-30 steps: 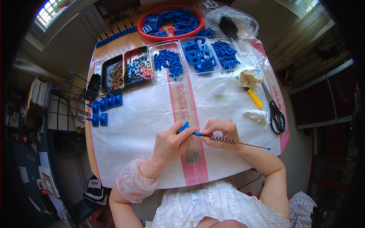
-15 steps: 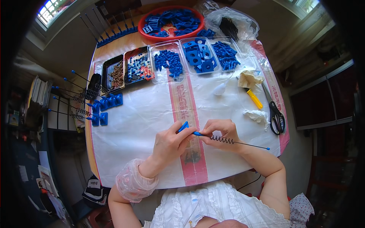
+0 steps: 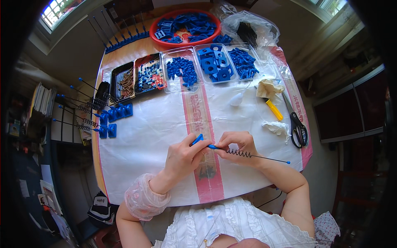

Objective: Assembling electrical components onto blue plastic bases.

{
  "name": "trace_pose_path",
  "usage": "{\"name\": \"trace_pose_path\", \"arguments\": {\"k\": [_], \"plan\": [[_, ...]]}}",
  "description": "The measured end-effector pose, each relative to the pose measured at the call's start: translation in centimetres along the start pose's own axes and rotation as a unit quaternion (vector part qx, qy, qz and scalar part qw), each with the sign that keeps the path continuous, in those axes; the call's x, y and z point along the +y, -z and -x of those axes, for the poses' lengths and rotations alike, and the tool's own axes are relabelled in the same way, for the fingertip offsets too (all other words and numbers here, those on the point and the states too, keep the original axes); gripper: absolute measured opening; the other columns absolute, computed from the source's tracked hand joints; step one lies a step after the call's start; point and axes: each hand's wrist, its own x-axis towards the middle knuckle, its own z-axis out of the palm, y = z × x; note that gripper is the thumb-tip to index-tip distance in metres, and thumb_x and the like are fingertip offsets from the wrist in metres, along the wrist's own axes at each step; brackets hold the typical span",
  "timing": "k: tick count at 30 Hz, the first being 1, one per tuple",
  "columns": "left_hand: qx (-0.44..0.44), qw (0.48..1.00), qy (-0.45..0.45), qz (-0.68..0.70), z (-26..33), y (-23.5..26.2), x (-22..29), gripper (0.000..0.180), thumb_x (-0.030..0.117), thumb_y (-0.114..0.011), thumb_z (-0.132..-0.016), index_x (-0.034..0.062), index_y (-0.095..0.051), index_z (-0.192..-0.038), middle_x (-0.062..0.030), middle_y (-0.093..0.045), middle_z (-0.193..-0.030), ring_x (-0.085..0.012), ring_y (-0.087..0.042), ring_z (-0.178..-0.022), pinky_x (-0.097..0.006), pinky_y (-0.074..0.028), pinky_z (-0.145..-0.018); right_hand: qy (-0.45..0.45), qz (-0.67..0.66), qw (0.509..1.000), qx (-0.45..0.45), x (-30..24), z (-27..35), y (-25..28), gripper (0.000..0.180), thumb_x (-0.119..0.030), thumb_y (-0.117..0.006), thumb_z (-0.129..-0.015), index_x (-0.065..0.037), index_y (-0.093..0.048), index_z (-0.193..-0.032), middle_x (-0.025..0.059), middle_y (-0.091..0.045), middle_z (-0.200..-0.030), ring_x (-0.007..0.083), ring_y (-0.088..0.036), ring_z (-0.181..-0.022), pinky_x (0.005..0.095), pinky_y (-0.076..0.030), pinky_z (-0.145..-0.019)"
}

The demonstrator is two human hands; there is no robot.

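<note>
Near the front of the table, my left hand (image 3: 183, 156) is closed on a blue plastic base (image 3: 199, 139), one corner of which sticks out above my fingers. A short blue cone (image 3: 213, 146) bridges the gap between my hands. My right hand (image 3: 237, 148) pinches the coiled end of a black spring antenna (image 3: 240, 153) where it meets that cone. The antenna's thin straight rod runs out to the right, over my right wrist, and ends in a small blue tip (image 3: 288, 162). My fingertips hide the exact joint.
At the left edge lie several finished-looking blue bases with coiled antennas (image 3: 108, 112). Trays of screws (image 3: 125, 84), nuts (image 3: 149, 76) and blue parts (image 3: 182, 71) line the back, before a red basin (image 3: 185, 41). Scissors (image 3: 298, 130) and a yellow-handled tool (image 3: 274, 110) lie right.
The whole view has shifted slightly. My hands keep the same grip on the base and antenna, with little visible movement between them.
</note>
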Motion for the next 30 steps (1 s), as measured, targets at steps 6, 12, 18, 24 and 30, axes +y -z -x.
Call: {"name": "trace_pose_path", "arguments": {"k": [6, 12, 18, 24, 30], "plan": [[0.002, 1.000, -0.001, 0.005, 0.01, -0.05, 0.04, 0.024, 0.008, -0.076, -0.083, 0.0148, -0.075, -0.107, -0.0088, -0.060, -0.083, -0.0287, -0.064, -0.063, -0.039, -0.051, -0.055, 0.001, 0.004, 1.000, 0.002, 0.00, 0.09, 0.00, 0.014, 0.005, -0.079, -0.078, 0.000, -0.075, -0.089, 0.0067, -0.068, -0.075, 0.0107, -0.061, -0.061, 0.0236, -0.047, -0.056], [-0.011, 1.000, -0.007, -0.015, 0.15, 0.00, -0.17, 0.020, 0.017, -0.075, -0.088, 0.0168, -0.073, -0.107, -0.0071, -0.064, -0.092, -0.0271, -0.067, -0.066, -0.038, -0.053, -0.055, -0.018, 0.005, 1.000, -0.005, -0.25, 0.15, 0.19, 0.016, 0.009, -0.078, -0.075, -0.001, -0.075, -0.088, 0.0082, -0.070, -0.077, 0.0108, -0.063, -0.064, 0.0232, -0.048, -0.058], [0.002, 1.000, -0.011, -0.014, 0.09, -0.10, -0.06, 0.024, 0.017, -0.075, -0.087, 0.0170, -0.073, -0.111, -0.0076, -0.066, -0.096, -0.0273, -0.067, -0.065, -0.038, -0.053, -0.055, -0.014, -0.002, 1.000, -0.007, -0.33, 0.10, 0.37, 0.018, 0.009, -0.078, -0.075, 0.000, -0.075, -0.089, 0.0082, -0.070, -0.077, 0.0110, -0.063, -0.065, 0.0236, -0.048, -0.058], [-0.003, 1.000, 0.005, 0.000, 0.10, 0.10, 0.12, 0.028, 0.016, -0.076, -0.086, 0.0161, -0.071, -0.114, -0.0069, -0.066, -0.095, -0.0273, -0.067, -0.066, -0.038, -0.053, -0.055, 0.002, -0.003, 1.000, 0.008, -0.11, 0.13, 0.08, 0.017, 0.007, -0.078, -0.078, -0.001, -0.075, -0.093, 0.0072, -0.069, -0.077, 0.0111, -0.062, -0.063, 0.0240, -0.048, -0.057], [0.011, 1.000, -0.003, 0.009, -0.04, 0.12, 0.14, 0.025, 0.015, -0.077, -0.085, 0.0150, -0.071, -0.109, -0.0064, -0.065, -0.092, -0.0273, -0.067, -0.065, -0.038, -0.052, -0.055, -0.002, 0.003, 1.000, 0.013, -0.13, 0.11, 0.00, 0.017, 0.007, -0.078, -0.078, -0.001, -0.075, -0.092, 0.0074, -0.070, -0.077, 0.0114, -0.062, -0.063, 0.0240, -0.048, -0.057]]}}
